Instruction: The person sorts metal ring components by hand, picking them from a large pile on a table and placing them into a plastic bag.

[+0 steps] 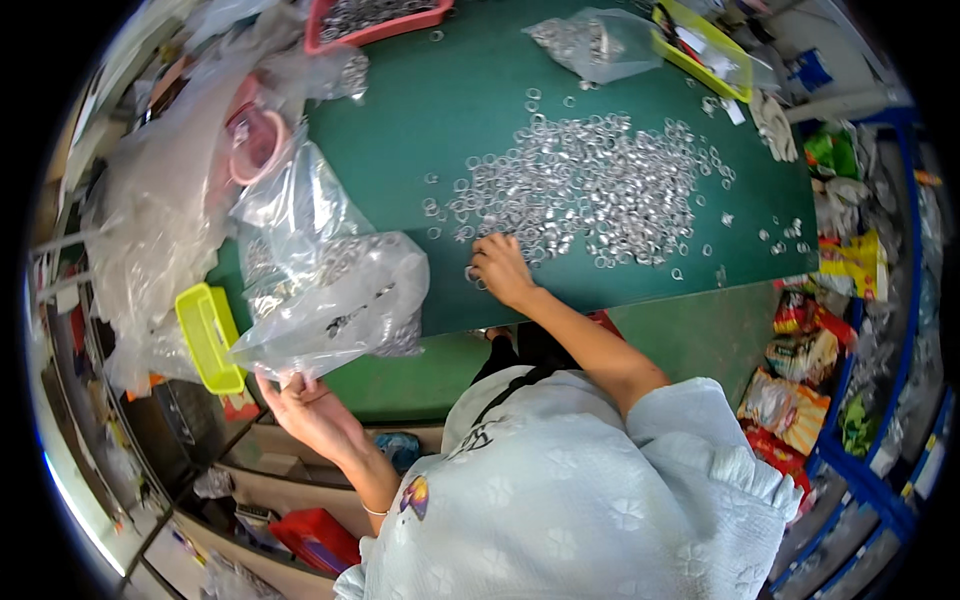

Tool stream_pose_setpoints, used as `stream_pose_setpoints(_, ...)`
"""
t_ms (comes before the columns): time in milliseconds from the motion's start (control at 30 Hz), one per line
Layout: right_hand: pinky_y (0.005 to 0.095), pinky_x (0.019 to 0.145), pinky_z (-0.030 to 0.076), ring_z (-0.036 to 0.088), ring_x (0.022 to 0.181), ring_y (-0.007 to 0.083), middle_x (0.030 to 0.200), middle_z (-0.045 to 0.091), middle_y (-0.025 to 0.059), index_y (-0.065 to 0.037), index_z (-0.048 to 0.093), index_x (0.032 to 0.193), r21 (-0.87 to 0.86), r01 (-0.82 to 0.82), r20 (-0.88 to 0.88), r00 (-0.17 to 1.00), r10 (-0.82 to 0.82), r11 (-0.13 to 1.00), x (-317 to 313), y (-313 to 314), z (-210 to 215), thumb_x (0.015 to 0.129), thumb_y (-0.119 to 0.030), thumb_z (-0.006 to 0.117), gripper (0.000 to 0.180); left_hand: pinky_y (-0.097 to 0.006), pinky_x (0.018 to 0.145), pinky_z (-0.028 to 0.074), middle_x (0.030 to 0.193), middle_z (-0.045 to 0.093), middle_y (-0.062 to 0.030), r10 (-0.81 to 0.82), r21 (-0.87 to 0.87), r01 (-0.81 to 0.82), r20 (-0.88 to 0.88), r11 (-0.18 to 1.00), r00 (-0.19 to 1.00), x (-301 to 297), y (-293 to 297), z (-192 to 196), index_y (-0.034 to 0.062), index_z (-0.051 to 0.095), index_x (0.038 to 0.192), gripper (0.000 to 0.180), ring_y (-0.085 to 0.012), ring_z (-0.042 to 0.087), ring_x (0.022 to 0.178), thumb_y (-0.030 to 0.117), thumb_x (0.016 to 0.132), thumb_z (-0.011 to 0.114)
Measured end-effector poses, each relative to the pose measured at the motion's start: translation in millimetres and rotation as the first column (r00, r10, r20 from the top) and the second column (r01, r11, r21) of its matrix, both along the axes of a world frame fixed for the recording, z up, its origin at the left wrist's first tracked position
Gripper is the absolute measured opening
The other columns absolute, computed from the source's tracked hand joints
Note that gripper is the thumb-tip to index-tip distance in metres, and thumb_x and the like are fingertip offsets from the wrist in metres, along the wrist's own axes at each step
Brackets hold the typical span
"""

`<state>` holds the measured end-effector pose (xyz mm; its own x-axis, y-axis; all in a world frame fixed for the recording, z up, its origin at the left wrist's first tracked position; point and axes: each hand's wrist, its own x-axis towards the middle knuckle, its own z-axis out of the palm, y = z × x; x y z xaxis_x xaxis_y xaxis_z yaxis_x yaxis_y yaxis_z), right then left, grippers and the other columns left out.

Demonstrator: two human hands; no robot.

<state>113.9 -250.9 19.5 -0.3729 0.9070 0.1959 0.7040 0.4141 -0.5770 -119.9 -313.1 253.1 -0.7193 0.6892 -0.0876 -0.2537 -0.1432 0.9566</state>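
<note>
Ring pile (pixel 640 190): from my remote seat I see loose silver rings heaped and strewn on the green table (pixel 420 100).
Right hand (pixel 503 270): I have it at the pile's near left edge, fingers curled down among stray rings; whether it pinches any, I cannot tell.
Left hand (pixel 320 415): left of the pile and nearer the body, at a bag's lower edge, fingers partly bent; I cannot tell whether it grips the plastic.
Clear bag (pixel 345 300): left of the pile, silvery pieces inside.
Yellow-green basket (pixel 208 335): farther left of the pile, just beside the bag.
Pink tray (pixel 385 35): beyond the pile, leftward, holding metal pieces.
</note>
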Motion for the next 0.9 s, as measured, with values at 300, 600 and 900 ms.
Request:
stream_pose_setpoints(300, 0.0340, 0.072, 0.038, 0.053, 0.072, 0.0249, 0.070, 0.057, 0.0070, -0.004, 0.058, 0.072, -0.356, 0.194, -0.595, 0.707, -0.382, 0.914, -20.8, 27.4, 112.2, 0.068, -0.011, 0.069, 0.013, -0.021, 0.057, 0.037, 0.078, 0.048, -0.0021, 0.010, -0.105, -0.014, -0.042, 0.994, 0.999, 11.2, -31.7, 5.2, 0.0022, 0.017, 0.138, 0.068, -0.0072, 0.041, 0.063, -0.007, 0.076, 0.044)
stream_pose_setpoints(600, 0.0337, 0.079, 0.036, 0.049, 0.095, 0.0237, 0.097, 0.057, 0.0061, -0.003, 0.059, 0.088, -0.019, -0.280, -0.356, 0.899, 0.255, 0.960, -65.0, 37.9, 208.9, 0.070, -0.015, 0.069, 0.023, -0.018, 0.054, 0.034, 0.072, 0.044, 0.0016, -0.047, -0.152, 0.039, -0.050, 0.988, 0.998, 15.1, -40.3, 6.4, 0.0065, 0.017, 0.139, 0.074, -0.0048, 0.039, 0.058, -0.004, 0.074, 0.050)
stream_pose_setpoints(900, 0.0403, 0.078, 0.045, 0.053, 0.098, 0.0322, 0.103, 0.052, 0.0200, 0.005, 0.045, 0.117, -0.439, -0.249, -0.403, 0.913, 0.059, 0.863, -76.8, 22.8, 113.2, 0.077, -0.034, 0.065, 0.060, -0.021, 0.067, 0.038, 0.087, 0.045, -0.0053, -0.033, -0.094, 0.023, -0.106, 0.995, 0.994, 23.3, -40.3, -2.9, 0.0037, 0.012, 0.140, 0.075, -0.0089, 0.043, 0.071, -0.003, 0.075, 0.048)
